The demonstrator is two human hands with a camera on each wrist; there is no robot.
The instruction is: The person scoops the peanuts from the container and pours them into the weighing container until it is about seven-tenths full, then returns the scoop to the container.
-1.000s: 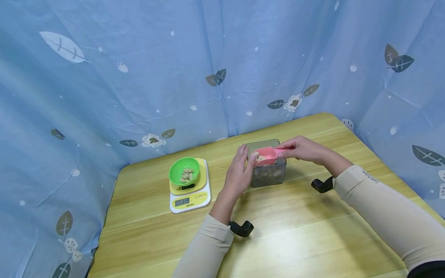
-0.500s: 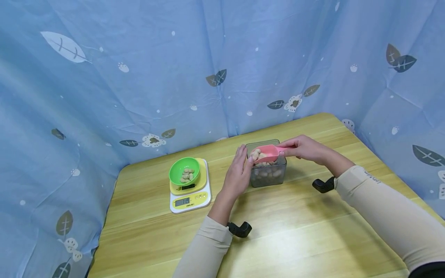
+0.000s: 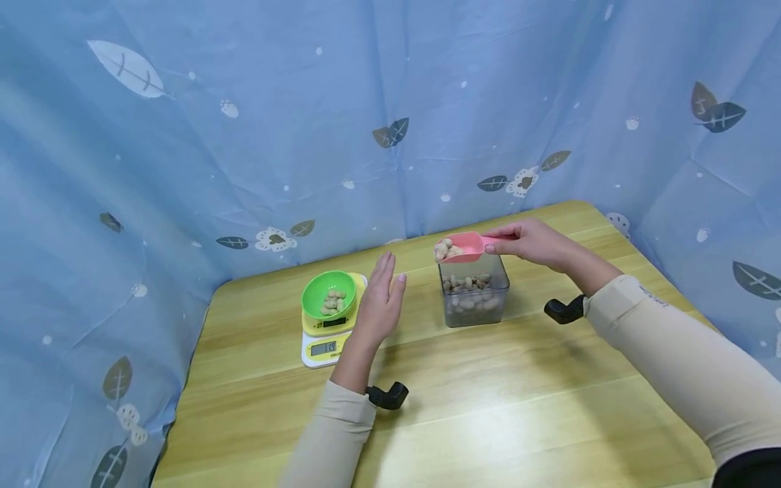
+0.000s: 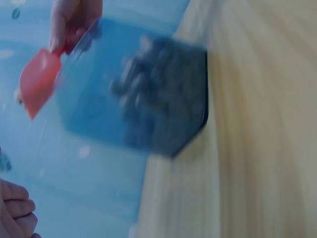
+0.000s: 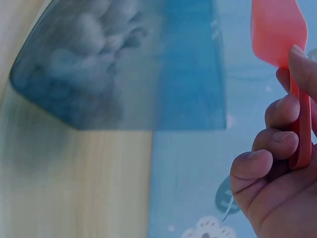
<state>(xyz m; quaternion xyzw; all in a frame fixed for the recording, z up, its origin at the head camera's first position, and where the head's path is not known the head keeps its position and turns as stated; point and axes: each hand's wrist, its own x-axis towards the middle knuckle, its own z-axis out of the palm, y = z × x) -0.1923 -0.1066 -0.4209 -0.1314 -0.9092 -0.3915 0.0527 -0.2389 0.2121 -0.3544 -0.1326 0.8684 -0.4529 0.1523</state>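
My right hand (image 3: 533,242) grips the handle of a pink scoop (image 3: 468,245), its fingers curled round it in the right wrist view. Several peanuts (image 3: 447,250) in the shell lie in the scoop, which is held over the back part of a clear grey bin (image 3: 474,315). More peanuts fill the lower part of that bin. My left hand (image 3: 379,303) is in the air between the bin and a kitchen scale (image 3: 322,354), fingers straight and holding nothing. On the scale stands a green bowl (image 3: 312,293) with several peanuts in it; the display reads about 119.
All of this stands on a wooden table (image 3: 464,407). A blue curtain (image 3: 293,122) with leaf prints hangs behind and at both sides. A black wrist mount (image 3: 388,396) sticks out from the left sleeve, and a like mount (image 3: 564,310) from the right.
My left hand has left the bin's side and moved left toward the scale, partly covering it. The scoop with its peanuts has risen out of the bin.
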